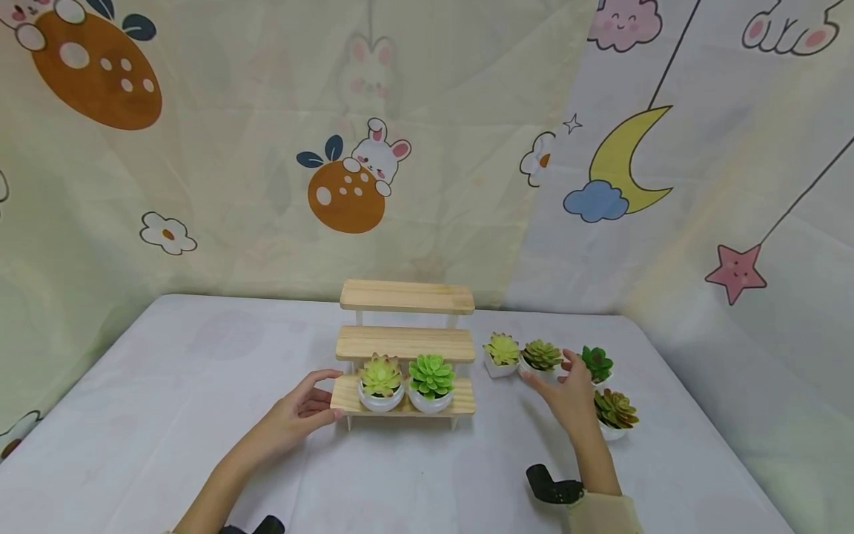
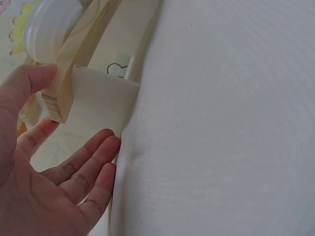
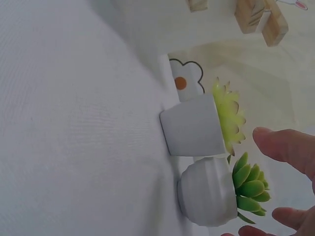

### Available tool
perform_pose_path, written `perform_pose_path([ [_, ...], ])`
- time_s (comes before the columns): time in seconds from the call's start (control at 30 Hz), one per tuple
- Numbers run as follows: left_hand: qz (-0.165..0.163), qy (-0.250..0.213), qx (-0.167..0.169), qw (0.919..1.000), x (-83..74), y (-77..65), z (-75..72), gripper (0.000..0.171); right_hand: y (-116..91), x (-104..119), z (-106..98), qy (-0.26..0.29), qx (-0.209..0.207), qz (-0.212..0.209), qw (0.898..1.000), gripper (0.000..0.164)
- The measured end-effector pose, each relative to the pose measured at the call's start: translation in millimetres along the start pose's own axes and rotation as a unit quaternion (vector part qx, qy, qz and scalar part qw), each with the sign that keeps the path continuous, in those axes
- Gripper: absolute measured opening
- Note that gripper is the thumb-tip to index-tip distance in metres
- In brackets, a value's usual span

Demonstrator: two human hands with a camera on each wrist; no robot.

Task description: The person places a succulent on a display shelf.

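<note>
Fingers [image 3: 293, 217] of the right hand [image 1: 570, 393] are hanging apart close to an olive-green succulent [image 1: 542, 354], the thumb standing off from the rest; contact with its round white pot [image 3: 206, 191] is not showing clearly enough to tell. That plant is standing upright on the desk [image 1: 213, 386], to the right of the wooden stand [image 1: 407, 345], its ribbed pot sitting just beside a square white pot [image 3: 192, 127] that is carrying a yellow-green succulent [image 1: 502, 348]. Meanwhile the left hand [image 1: 300, 411] is gripping the left end of the stand's lowest tier, thumb at the front edge and one finger towards the back, the others lying loose. On that tier a pink-tipped succulent [image 1: 380, 376] and a bright green succulent [image 1: 432, 376] are resting side by side.

For handling, the olive-green plant is looking small and probably light, its pot stiff and smooth, perhaps a little slippery, though the ribs are likely offering some purchase. Its leaves are seeming the weaker part, likely to bend or pull loose. The pot's wall, below the rim, is promising the surest hold, with thumb and fingers opposing; the close neighbour is leaving little room for a fingertip on that side.
</note>
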State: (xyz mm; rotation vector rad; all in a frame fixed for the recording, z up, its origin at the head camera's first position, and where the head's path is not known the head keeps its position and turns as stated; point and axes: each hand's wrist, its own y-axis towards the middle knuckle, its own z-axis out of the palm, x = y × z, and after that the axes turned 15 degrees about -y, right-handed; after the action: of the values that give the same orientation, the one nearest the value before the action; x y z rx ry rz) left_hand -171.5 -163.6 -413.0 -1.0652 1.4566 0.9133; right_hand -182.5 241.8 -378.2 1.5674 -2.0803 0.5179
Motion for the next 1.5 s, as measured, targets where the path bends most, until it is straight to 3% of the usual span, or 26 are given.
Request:
perform_pose_path([
  [0.33,0.004,-0.001,0.011,0.9999,-0.8,-0.6,-0.6,0.057,11,-9,8,0.067,0.059,0.015,0.996,0.104],
  [0.53,0.004,-0.001,0.013,0.9999,0.2,-0.6,-1.2,0.057,17,-12,13,0.108,0.063,0.026,0.992,0.107],
  [0.83,-0.003,0.0,0.01,0.9999,-1.4,-0.5,-0.4,0.058,21,-17,15,0.129,0.065,0.028,0.989,0.103],
  [1.13,-0.01,0.0,0.005,0.9999,-0.9,-0.5,-1.1,0.058,21,-21,13,0.082,0.067,0.037,0.994,0.092],
  [1.5,-0.004,0.004,0.006,1.0,0.0,0.0,-0.8,0.058,21,-27,16,0.012,0.067,0.015,0.998,0.083],
])
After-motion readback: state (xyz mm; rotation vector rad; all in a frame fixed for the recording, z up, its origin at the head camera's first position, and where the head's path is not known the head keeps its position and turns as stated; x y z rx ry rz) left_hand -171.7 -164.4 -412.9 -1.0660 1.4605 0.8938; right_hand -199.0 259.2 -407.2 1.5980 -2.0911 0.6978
